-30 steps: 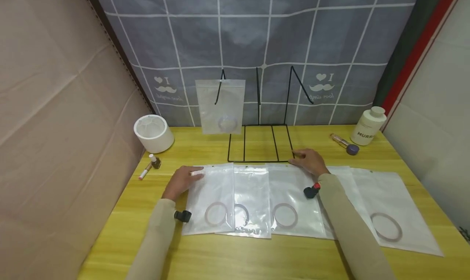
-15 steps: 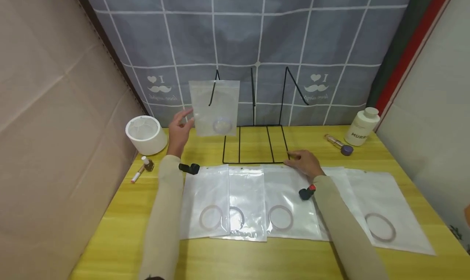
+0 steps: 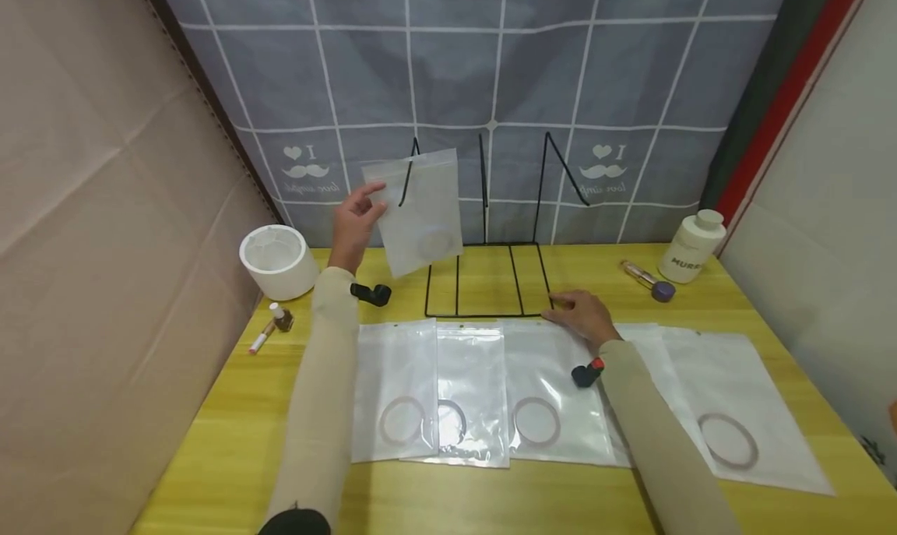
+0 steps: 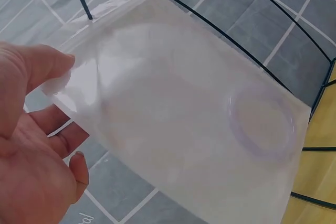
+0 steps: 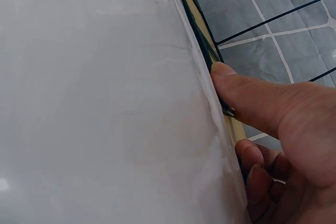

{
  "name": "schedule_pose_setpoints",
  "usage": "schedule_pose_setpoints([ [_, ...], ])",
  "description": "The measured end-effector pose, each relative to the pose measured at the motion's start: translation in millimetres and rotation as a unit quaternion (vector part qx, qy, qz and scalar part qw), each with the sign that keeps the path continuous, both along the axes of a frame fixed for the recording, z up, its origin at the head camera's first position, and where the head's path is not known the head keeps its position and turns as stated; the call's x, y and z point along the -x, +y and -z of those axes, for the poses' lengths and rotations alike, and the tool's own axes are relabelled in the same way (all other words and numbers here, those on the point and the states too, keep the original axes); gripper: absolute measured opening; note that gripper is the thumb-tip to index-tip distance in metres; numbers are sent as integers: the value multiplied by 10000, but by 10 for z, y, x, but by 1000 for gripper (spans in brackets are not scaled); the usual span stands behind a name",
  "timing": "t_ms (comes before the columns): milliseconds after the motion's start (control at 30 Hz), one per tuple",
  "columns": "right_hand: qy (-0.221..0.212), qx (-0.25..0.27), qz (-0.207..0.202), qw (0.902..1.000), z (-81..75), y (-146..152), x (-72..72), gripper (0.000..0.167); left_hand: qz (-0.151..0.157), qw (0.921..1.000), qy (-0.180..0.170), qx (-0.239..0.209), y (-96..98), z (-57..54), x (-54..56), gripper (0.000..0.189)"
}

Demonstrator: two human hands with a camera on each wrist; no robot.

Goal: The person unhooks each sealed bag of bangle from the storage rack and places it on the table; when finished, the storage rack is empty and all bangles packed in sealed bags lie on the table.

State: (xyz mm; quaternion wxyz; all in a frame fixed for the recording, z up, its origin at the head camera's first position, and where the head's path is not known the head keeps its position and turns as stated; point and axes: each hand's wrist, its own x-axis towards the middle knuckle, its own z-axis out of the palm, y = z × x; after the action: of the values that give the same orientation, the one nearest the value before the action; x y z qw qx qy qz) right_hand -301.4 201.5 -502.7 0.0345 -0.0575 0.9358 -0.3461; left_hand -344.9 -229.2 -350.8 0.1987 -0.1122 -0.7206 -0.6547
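Note:
My left hand (image 3: 353, 227) pinches the upper left edge of a translucent white zip bag (image 3: 427, 216), thumb in front and fingers behind. The bag hangs tilted on the left prong of a black wire rack (image 3: 483, 315). A pale lavender ring (image 4: 239, 142) shows on or inside the bag's lower part in the left wrist view. My right hand (image 3: 585, 315) holds the rack's front right corner, with the thumb (image 5: 247, 95) on the wire and the other fingers curled below. The rack's two other prongs carry nothing.
Several zip bags with rings (image 3: 469, 395) lie overlapping along the table front, partly under my right forearm. A white round pot (image 3: 280, 274), nail polish bottle (image 3: 282, 318) and lipstick-like tube (image 3: 262, 338) stand or lie left. At right are a white bottle (image 3: 692, 247) and a purple-capped item (image 3: 650, 282).
My left hand has risen from the flat bags on the table to the hanging bag and taken its edge. The bag has tilted and swung. My right hand stays at the rack corner.

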Motion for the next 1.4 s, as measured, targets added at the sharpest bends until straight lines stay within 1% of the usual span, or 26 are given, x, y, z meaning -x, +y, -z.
schedule_pose_setpoints([
  [67,16,-10,35,10000,0,8,-5,67,129,9999,-32,-70,23,9,-3,36],
  [133,25,-3,63,10000,1,12,-6,67,241,9994,-36,-256,29,23,3,36],
  [300,-9,36,39,10000,-6,12,-9,67,389,9961,244,-756,9,68,5,35],
  [400,-35,18,26,10000,-8,16,-12,66,350,9942,440,-921,-11,92,-23,33],
  [533,-8,13,67,10000,-23,4,-7,66,258,9928,592,-1012,-63,94,-113,30],
  [667,-111,142,230,9996,-17,-16,-21,68,248,9927,642,-986,-115,116,-250,29],
  [800,-217,235,273,9991,-4,-32,-39,68,324,9923,736,-939,-152,128,-424,30],
  [867,-200,263,235,9992,-1,-32,-50,68,324,9926,813,-844,-161,125,-510,30],
  [1000,-175,370,233,9989,22,-15,-85,68,226,9933,1034,-461,-163,108,-662,31],
  [1100,-141,352,174,9991,30,-8,-112,68,152,9937,1081,-249,-174,89,-787,31],
  [1267,-39,223,10,9997,20,-18,-125,66,148,9944,1042,-105,-214,59,-966,28],
  [1333,-16,177,-11,9998,13,-19,-121,66,180,9940,1072,-93,-227,46,-1024,27],
  [1400,-23,209,18,9998,0,-19,-118,65,263,9931,1131,-186,-230,31,-1083,26],
])
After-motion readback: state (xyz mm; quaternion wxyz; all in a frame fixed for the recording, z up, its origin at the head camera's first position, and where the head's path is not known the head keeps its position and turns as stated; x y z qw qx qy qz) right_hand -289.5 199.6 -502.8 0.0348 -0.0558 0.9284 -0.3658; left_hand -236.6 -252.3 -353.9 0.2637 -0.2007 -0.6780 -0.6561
